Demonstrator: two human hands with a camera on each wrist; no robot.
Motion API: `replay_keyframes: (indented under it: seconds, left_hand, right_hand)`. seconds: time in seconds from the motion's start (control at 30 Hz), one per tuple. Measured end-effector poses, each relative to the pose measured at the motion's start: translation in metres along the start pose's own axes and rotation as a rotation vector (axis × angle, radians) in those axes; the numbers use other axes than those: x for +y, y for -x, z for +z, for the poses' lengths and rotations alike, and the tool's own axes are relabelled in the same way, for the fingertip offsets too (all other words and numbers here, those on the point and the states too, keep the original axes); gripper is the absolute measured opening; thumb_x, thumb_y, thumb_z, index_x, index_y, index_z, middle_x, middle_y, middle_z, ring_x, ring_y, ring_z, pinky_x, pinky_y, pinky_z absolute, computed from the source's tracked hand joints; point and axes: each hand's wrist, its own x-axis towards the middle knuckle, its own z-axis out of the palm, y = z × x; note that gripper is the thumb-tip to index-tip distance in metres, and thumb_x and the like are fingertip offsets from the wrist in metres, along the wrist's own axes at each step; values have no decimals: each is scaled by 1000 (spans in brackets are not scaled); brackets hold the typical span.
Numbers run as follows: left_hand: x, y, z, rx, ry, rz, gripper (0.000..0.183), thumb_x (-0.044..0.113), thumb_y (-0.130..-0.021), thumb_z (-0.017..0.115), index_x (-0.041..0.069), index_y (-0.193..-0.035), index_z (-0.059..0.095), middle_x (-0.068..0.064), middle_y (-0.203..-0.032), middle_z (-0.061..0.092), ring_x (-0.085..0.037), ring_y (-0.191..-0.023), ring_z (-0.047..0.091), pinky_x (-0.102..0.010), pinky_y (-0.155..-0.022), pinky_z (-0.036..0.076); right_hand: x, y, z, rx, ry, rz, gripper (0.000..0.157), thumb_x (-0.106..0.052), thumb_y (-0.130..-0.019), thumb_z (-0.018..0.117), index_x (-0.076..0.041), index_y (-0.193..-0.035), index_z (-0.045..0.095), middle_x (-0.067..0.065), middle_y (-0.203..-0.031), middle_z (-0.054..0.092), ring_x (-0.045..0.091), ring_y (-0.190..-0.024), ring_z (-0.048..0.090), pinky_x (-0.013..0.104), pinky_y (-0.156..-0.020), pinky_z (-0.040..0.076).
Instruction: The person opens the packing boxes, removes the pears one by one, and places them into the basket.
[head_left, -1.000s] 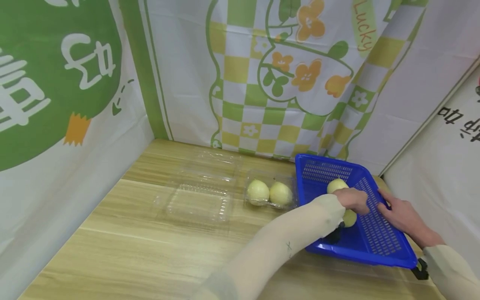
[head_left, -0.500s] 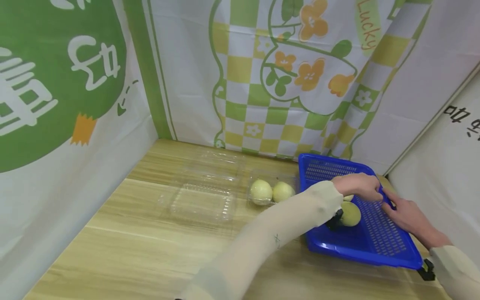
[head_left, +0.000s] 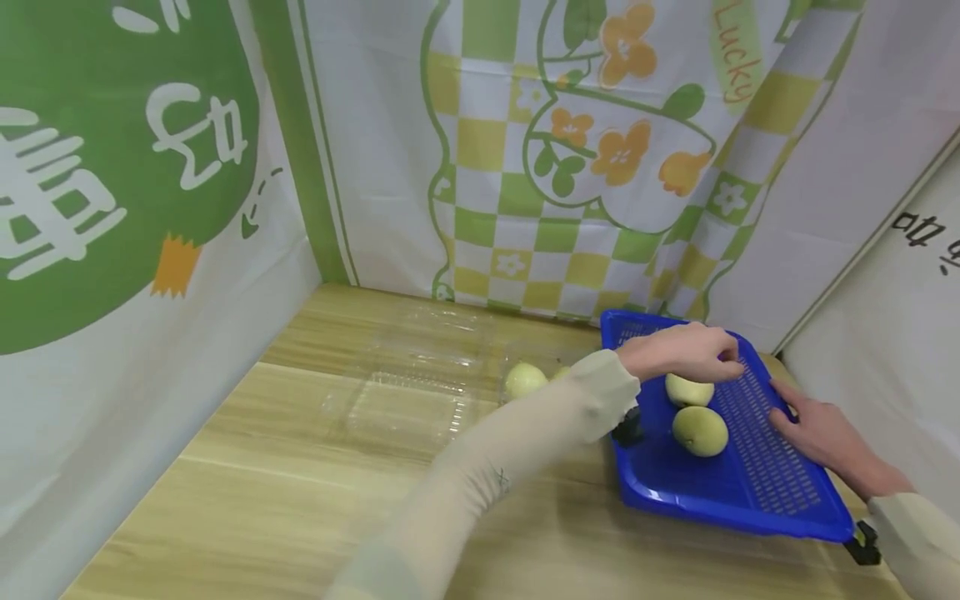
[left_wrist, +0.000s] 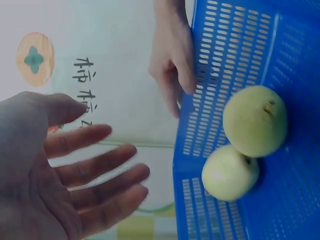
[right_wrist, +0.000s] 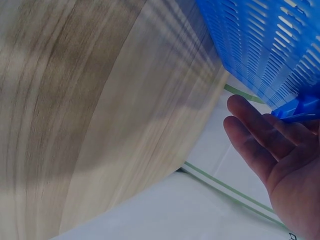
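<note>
Two yellow-green pears, one (head_left: pixel 701 432) nearer and one (head_left: pixel 688 390) farther back, lie close together in a blue slotted plastic basket (head_left: pixel 675 483). Above the rear pear hovers my left hand (head_left: pixel 686 354). In the left wrist view, that hand (left_wrist: pixel 85 175) has its fingers spread, holding nothing, apart from basket and fruit. My right hand (head_left: pixel 828 437) grips the basket's right rim, thumb over the top edge. From the right wrist view, this hand's fingers (right_wrist: pixel 255 135) reach out beneath the rim, along the outer wall.
Left of the basket, a clear plastic box holds pears; one pear (head_left: pixel 525 381) shows, and my left sleeve (head_left: pixel 525 442) covers much of another. Farther left lies an opened clear clamshell box (head_left: pixel 405 408) on the wooden table (head_left: pixel 225 500). Printed curtains (head_left: pixel 390 167) hang behind and at both sides.
My left hand has come away from the pears, lifting up and left out of the basket. Both pears now show more fully. The right hand stays on the rim.
</note>
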Motion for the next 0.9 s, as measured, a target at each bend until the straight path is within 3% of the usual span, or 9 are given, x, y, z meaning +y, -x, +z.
replay_keyframes:
  seconds: [0.13, 0.27, 0.37, 0.57, 0.73, 0.9]
  left_hand:
    - [-13, 13, 2, 32, 49, 15, 21, 36, -96, 43, 27, -106, 60, 17, -99, 56, -2, -74, 52, -16, -65, 41]
    - [-27, 27, 1, 86, 93, 39, 25, 33, -97, 41, 25, -111, 61, 15, -93, 57, -4, -62, 48, -17, -58, 40]
    - [-35, 38, 0, 127, 92, 50, 27, 32, -97, 41, 23, -113, 62, 14, -91, 58, -3, -62, 49, -16, -59, 40]
    - [-51, 60, -2, 193, 124, 31, 22, 32, -97, 43, 25, -106, 62, 14, -91, 60, -2, -73, 54, -16, -66, 43]
    - [-71, 74, -4, 262, 194, -1, 22, 31, -96, 42, 25, -101, 62, 14, -88, 60, -3, -73, 55, -17, -67, 44]
    - [-90, 86, -1, 338, 218, -39, 21, 29, -95, 43, 23, -96, 63, 13, -84, 61, -3, -71, 56, -17, -67, 44]
  right_hand:
    - [0, 0, 2, -4, 1, 0, 61, -26, -93, 46, 13, -137, 27, 18, -73, 60, 17, -55, 47, 37, -56, 41]
    - [2, 0, 3, 6, 5, -18, 61, -25, -93, 47, 13, -137, 28, 18, -72, 60, 16, -54, 46, 38, -56, 41]
    - [4, 1, 3, -4, 8, -29, 61, -24, -92, 48, 13, -137, 28, 21, -76, 61, 17, -56, 48, 40, -58, 42]
    - [6, 3, 0, -22, 9, -50, 62, -24, -92, 51, 15, -136, 29, 41, -111, 52, 29, -70, 60, 50, -65, 47]
    - [7, -2, -5, -47, 26, -82, 64, -23, -91, 53, 17, -134, 28, 41, -111, 52, 41, -79, 62, 52, -66, 47]
    - [3, -7, -10, -81, 39, -110, 63, -22, -90, 54, 18, -132, 29, 38, -105, 56, 41, -81, 62, 50, -67, 49]
